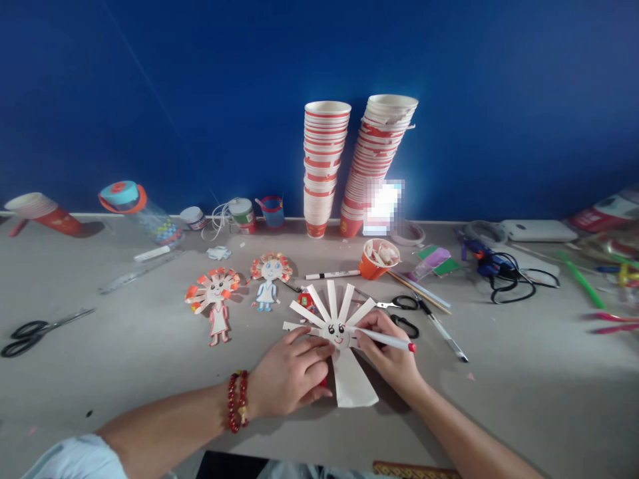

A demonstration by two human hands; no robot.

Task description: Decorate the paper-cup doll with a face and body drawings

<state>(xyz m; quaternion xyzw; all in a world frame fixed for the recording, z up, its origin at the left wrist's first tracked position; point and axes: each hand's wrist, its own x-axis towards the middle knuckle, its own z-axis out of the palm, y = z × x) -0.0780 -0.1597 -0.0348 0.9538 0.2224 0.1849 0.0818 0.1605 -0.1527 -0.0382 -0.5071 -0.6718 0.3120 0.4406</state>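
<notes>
Soft pale sleeve (pixel 74 459) at eight o'clock; fringed white paper doll (pixel 351 379) at six.
Left hand (pixel 292 372), loosely curled, touches it; right hand (pixel 392 362) pinches a slim white pen (pixel 387 340) at its round face (pixel 339 335).

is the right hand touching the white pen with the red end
Touching. The head view shows the right hand gripping the white pen, its barrel held between thumb and fingers.

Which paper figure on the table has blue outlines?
The middle paper figure: its eyes and dress edges are blue. The left paper figure is edged in red, and the right paper figure, between both hands, has a plain white body.
</notes>
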